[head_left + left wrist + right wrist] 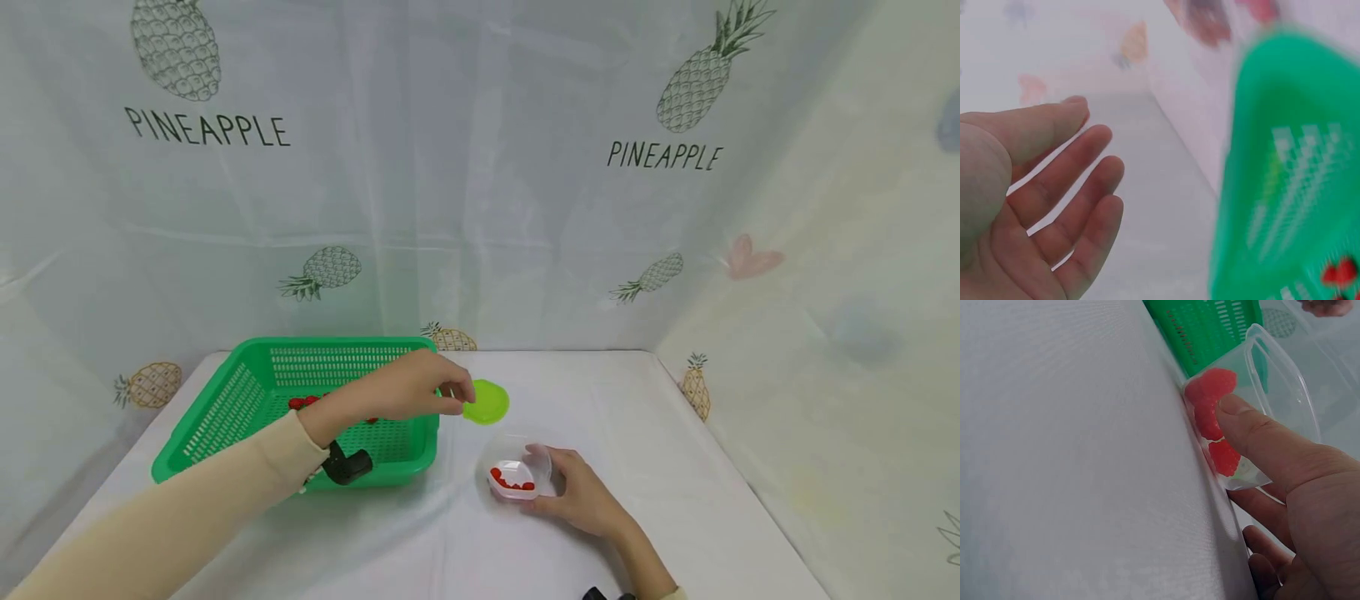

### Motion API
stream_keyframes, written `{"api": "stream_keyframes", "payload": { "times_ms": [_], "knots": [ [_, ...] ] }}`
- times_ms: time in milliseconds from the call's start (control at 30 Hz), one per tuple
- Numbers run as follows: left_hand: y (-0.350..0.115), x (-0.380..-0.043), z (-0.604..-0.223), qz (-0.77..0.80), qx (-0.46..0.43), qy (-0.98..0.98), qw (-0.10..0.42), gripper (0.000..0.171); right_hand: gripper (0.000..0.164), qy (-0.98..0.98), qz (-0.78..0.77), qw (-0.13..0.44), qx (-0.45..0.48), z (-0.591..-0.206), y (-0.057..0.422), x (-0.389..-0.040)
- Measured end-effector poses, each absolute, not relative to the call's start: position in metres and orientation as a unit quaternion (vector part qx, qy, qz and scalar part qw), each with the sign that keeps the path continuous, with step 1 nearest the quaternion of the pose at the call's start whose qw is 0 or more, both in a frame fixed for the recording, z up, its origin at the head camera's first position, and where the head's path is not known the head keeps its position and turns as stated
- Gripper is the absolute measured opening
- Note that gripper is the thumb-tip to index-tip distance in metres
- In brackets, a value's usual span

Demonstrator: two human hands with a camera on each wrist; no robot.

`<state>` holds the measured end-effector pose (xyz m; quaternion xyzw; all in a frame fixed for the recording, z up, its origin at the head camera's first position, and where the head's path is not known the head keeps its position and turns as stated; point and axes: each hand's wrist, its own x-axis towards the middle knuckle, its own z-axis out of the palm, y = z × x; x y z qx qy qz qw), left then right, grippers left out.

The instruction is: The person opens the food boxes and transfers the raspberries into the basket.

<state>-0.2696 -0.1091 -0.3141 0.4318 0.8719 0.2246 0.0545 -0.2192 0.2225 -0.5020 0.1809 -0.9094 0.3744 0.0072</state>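
My left hand (420, 385) hovers over the right side of a green plastic basket (360, 342). In the left wrist view its fingers are loosely bent, with nothing between them. A bright green round lid (489, 403) lies on the table just beyond the fingertips. My right hand (581, 493) grips a clear plastic cup (1282, 378) at its right side, thumb and fingers on the wall. Several red raspberries (1225, 459) lie at the bottom of the cup, partly covered by the thumb in the right wrist view.
More red berries (297, 403) lie inside the basket, partly hidden by my left forearm. A white cloth covers the table (600, 392). Behind it hangs a pale curtain (480, 167) with pineapple prints, and another sheet (840, 333) runs along the right.
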Motion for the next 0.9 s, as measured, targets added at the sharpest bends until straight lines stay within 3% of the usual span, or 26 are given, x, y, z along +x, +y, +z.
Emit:
{"api": "stream_keyframes", "payload": {
  "times_ms": [200,500,900],
  "knots": [
    [-0.076,-0.255,-0.331,0.219,0.439,0.869,0.053,0.013,0.082,-0.908,0.38,0.001,0.177,-0.502,0.223,-0.22],
    [-0.051,-0.258,-0.362,0.209,0.438,0.872,0.061,0.012,0.094,-0.907,0.383,-0.005,0.177,-0.502,0.221,-0.219],
    [-0.024,-0.264,-0.394,0.154,0.424,0.89,0.07,0.014,0.088,-0.905,0.383,0.005,0.183,-0.501,0.221,-0.219]
  ]
}}
